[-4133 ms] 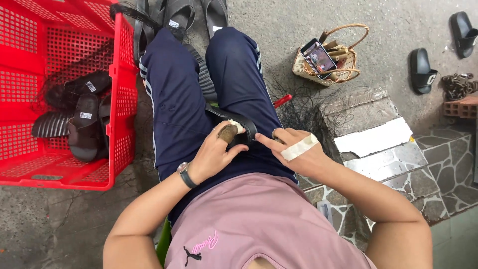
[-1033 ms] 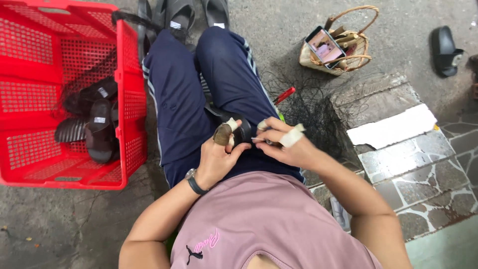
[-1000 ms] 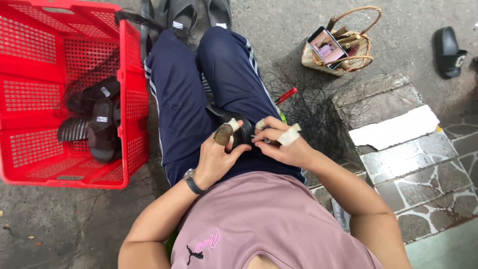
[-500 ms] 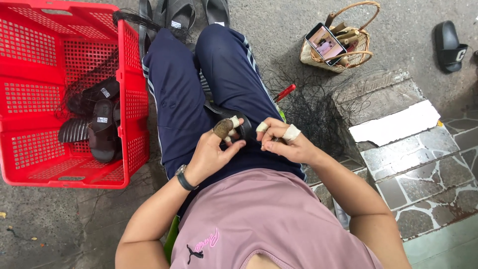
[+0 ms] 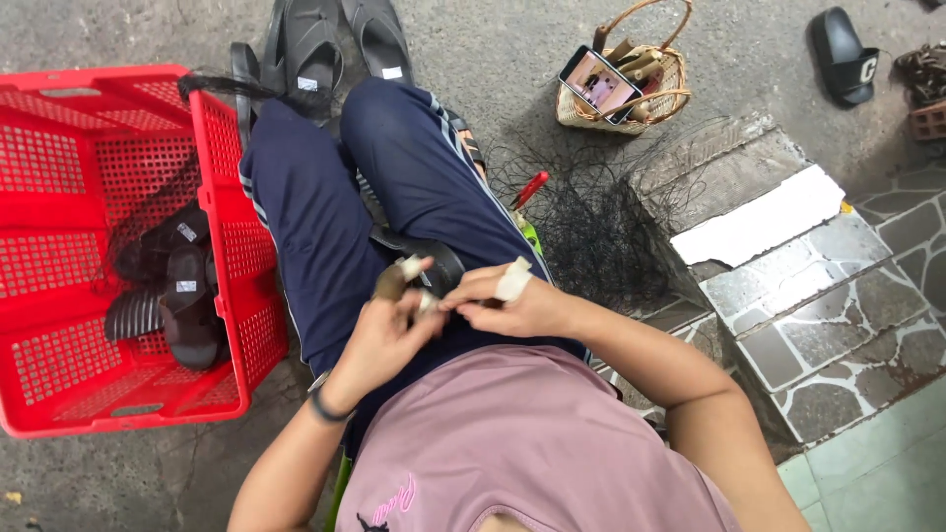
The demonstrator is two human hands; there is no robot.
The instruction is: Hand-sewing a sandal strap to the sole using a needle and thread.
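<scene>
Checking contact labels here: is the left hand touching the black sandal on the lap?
Touching. The head view shows the left hand with its fingers closed on the sandal; no gap shows between them.

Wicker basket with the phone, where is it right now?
Head view, top centre-right: the wicker basket sits on the concrete beyond the person's knees, just above the pile of black threads, with a black slipper further right.

crate (image 5: 59, 222) left of legs, basket (image 5: 631, 94) right
</scene>
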